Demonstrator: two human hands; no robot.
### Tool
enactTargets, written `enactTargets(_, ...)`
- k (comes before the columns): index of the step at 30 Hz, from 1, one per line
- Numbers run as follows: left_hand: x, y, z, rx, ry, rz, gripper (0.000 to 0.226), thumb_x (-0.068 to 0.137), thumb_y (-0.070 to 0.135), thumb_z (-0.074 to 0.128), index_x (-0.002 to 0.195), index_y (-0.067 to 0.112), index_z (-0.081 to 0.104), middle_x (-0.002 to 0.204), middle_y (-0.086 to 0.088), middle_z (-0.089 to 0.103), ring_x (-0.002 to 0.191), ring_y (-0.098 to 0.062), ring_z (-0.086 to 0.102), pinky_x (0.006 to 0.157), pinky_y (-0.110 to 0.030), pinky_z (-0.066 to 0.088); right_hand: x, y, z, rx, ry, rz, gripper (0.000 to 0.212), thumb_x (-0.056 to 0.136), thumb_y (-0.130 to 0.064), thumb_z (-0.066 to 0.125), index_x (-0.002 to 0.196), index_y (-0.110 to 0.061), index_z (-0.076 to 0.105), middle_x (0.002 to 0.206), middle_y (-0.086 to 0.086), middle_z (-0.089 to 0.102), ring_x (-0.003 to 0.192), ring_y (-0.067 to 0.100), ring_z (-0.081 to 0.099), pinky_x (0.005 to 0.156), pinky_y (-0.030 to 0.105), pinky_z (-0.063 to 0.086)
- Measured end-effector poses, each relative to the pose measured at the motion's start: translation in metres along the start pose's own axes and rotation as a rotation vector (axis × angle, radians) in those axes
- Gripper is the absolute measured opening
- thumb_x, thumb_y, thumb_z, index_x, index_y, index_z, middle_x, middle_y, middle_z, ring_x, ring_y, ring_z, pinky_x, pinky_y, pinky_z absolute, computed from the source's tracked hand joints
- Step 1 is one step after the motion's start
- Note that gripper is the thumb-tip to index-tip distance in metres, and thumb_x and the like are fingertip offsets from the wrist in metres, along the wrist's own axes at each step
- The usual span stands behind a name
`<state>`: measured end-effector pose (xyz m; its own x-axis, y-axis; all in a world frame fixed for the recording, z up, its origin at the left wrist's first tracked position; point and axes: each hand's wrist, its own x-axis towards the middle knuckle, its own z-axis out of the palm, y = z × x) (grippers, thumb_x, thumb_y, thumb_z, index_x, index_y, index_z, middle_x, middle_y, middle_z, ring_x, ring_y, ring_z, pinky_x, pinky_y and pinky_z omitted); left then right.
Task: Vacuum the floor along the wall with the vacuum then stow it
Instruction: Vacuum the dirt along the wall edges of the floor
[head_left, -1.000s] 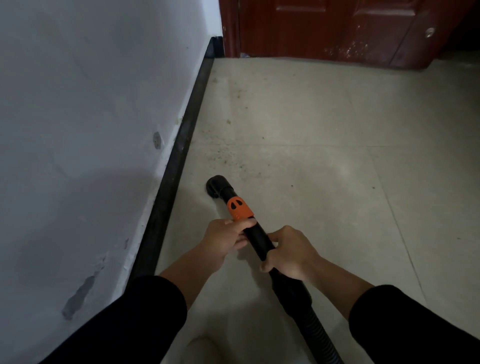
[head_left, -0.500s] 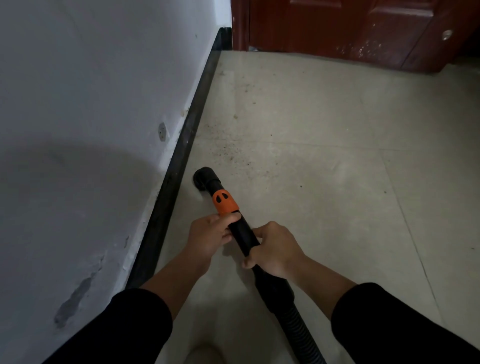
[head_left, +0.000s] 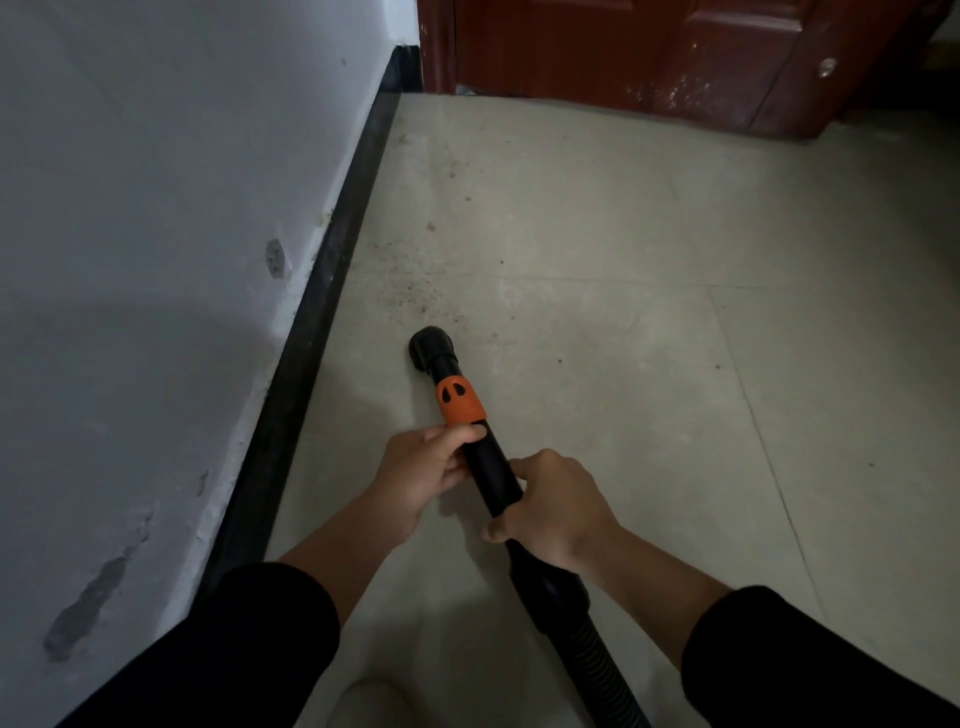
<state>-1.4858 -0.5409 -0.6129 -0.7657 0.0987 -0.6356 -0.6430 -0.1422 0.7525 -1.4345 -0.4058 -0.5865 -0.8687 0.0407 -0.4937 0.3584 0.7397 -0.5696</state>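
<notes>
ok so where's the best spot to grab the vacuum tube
On the smooth black tube behind the orange collar, from above and either side, as the left hand and right hand do. It is straight and rigid there; the ribbed hose behind would likely flex.

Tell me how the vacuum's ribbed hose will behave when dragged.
The ribbed hose probably flexes and trails loosely, given its corrugated wall. Unlike it, the wand under the right hand looks rigid and straight. The ribs may snag slightly on the floor.
</notes>
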Motion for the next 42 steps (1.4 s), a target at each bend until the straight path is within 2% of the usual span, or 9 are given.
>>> enactTargets(5,-0.002,-0.005,0.021,0.064,-0.017,-0.005,0.011,0.083,0.013,0.071,0.089,0.004,0.071,0.093,-0.015,0.074,0.089,-0.021,0.072,0.073,-0.022,0.058,-0.008,0.015,-0.011,0.009,0.013,0.028,0.047,0.065,-0.031,0.085,0.108,-0.018,0.07,0.079,-0.001,0.067,0.072,0.016,0.067,0.07,0.03,0.057)
enactTargets(11,-0.004,-0.012,0.044,0.108,-0.053,-0.008,0.015,0.081,0.015,0.073,0.092,0.005,0.071,0.093,-0.013,0.075,0.088,-0.019,0.073,0.078,-0.025,0.057,-0.018,0.033,-0.026,0.022,0.021,0.092,0.046,0.065,-0.032,0.086,0.105,-0.016,0.069,0.079,0.0,0.065,0.073,0.016,0.066,0.066,0.027,0.055)
enactTargets(14,-0.007,-0.013,0.057,0.127,-0.077,-0.018,0.012,0.081,0.014,0.073,0.089,0.005,0.071,0.091,-0.012,0.075,0.085,-0.017,0.072,0.076,-0.022,0.057,-0.022,0.042,-0.033,0.01,0.029,0.126,0.045,0.064,-0.032,0.086,0.102,-0.015,0.07,0.079,0.0,0.065,0.074,0.017,0.066,0.065,0.027,0.054)
enactTargets(18,-0.011,-0.016,0.073,0.174,-0.091,-0.026,0.009,0.081,0.015,0.074,0.085,0.007,0.072,0.087,-0.01,0.074,0.08,-0.016,0.072,0.071,-0.019,0.057,-0.027,0.055,-0.039,-0.006,0.036,0.177,0.048,0.061,-0.034,0.086,0.099,-0.012,0.067,0.084,0.004,0.066,0.077,0.021,0.067,0.07,0.033,0.058)
enactTargets(25,-0.012,-0.023,0.094,0.25,-0.156,-0.054,0.012,0.078,0.018,0.077,0.086,0.01,0.075,0.091,-0.012,0.075,0.089,-0.025,0.072,0.09,-0.036,0.056,-0.036,0.07,-0.052,0.02,-0.018,0.246,0.046,0.061,-0.032,0.088,0.093,-0.007,0.065,0.082,0.005,0.064,0.074,0.02,0.065,0.059,0.026,0.051)
enactTargets(29,-0.013,-0.022,0.11,0.278,-0.201,-0.049,0.013,0.078,0.019,0.076,0.086,0.009,0.075,0.093,-0.012,0.075,0.093,-0.027,0.071,0.092,-0.038,0.055,-0.041,0.077,-0.063,0.048,-0.007,0.269,0.047,0.062,-0.032,0.088,0.093,-0.006,0.064,0.083,0.006,0.065,0.076,0.021,0.066,0.064,0.028,0.055)
enactTargets(31,-0.015,-0.021,0.119,0.294,-0.225,-0.052,0.014,0.078,0.02,0.076,0.087,0.009,0.074,0.093,-0.012,0.075,0.092,-0.026,0.071,0.093,-0.038,0.055,-0.044,0.082,-0.07,0.057,0.002,0.284,0.049,0.061,-0.033,0.088,0.093,-0.006,0.064,0.083,0.007,0.065,0.077,0.022,0.066,0.065,0.029,0.055)
enactTargets(36,-0.015,-0.023,0.137,0.316,-0.26,-0.066,0.015,0.078,0.022,0.077,0.087,0.01,0.074,0.093,-0.012,0.075,0.092,-0.027,0.072,0.093,-0.038,0.055,-0.05,0.092,-0.081,0.091,0.005,0.312,0.05,0.062,-0.034,0.088,0.095,-0.006,0.062,0.081,0.006,0.063,0.075,0.021,0.065,0.057,0.024,0.048)
enactTargets(42,-0.02,-0.025,0.144,0.329,-0.297,-0.063,0.013,0.08,0.02,0.075,0.087,0.01,0.073,0.094,-0.012,0.075,0.09,-0.024,0.072,0.089,-0.034,0.057,-0.053,0.096,-0.082,0.1,-0.011,0.325,0.04,0.062,-0.024,0.086,0.09,-0.007,0.063,0.08,0.006,0.064,0.075,0.022,0.067,0.064,0.027,0.055)
